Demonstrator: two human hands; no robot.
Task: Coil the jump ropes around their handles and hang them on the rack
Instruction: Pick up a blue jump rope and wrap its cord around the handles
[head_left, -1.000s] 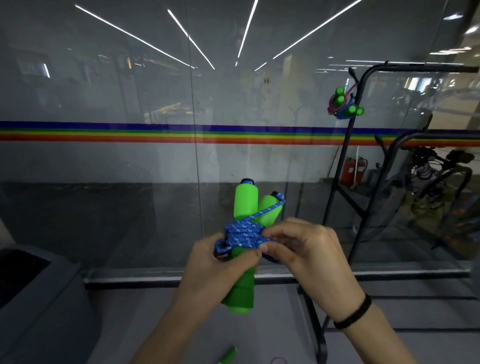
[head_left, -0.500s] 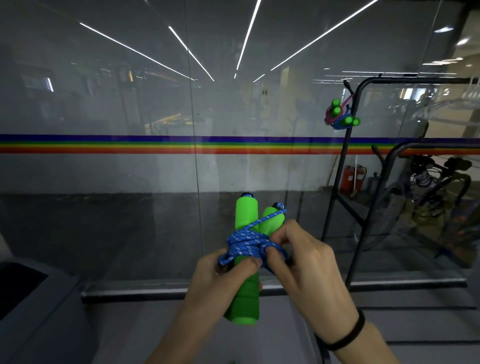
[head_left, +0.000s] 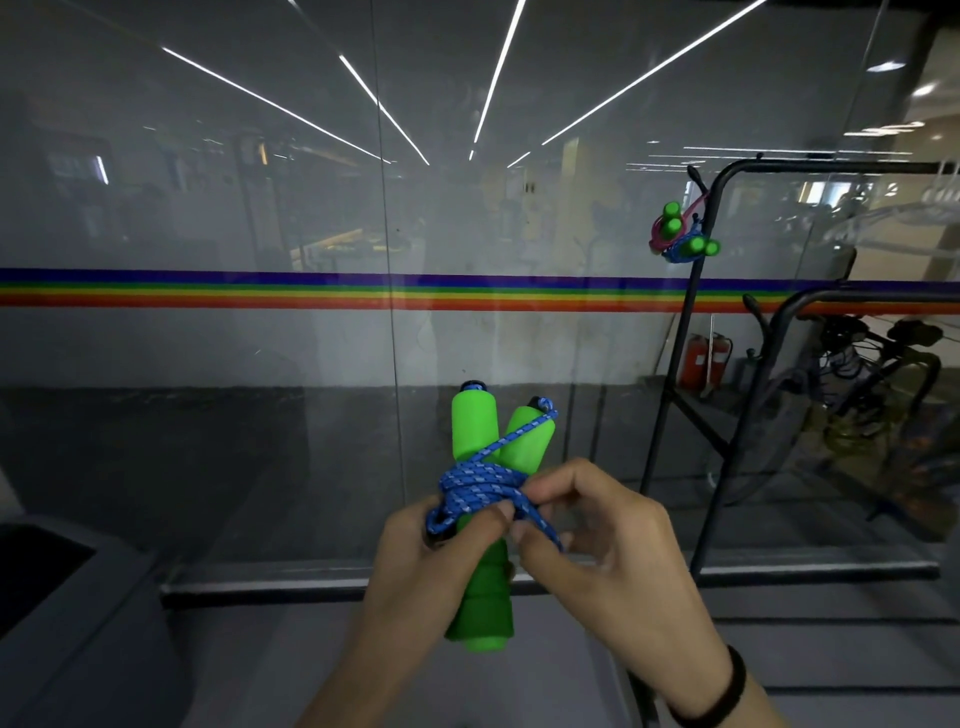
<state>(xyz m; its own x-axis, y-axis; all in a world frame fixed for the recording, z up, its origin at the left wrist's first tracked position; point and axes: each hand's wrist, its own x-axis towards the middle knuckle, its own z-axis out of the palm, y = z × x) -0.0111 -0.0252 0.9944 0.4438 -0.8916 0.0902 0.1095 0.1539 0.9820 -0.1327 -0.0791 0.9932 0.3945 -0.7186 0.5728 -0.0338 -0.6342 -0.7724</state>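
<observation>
Two green foam handles (head_left: 475, 431) stand upright together in front of me, with a blue braided rope (head_left: 475, 486) coiled around their middle. My left hand (head_left: 421, 566) grips the handles below the coil, its thumb pressing on the wraps. My right hand (head_left: 597, 545) pinches a strand of the blue rope at the coil's right side. On the black rack (head_left: 691, 332) to the right, two coiled jump ropes (head_left: 683, 234) with green handles, one pink and one blue, hang from a hook near the top.
A glass wall with a rainbow stripe (head_left: 311, 291) stands straight ahead. A dark grey bin (head_left: 47, 613) sits at lower left. Behind the rack are a red fire extinguisher (head_left: 698, 358) and bicycles (head_left: 872, 374).
My right hand has drawn the rope strand down and tighter across the coil. The view has tilted slightly, so the rack and stripe sit lower in the frame.
</observation>
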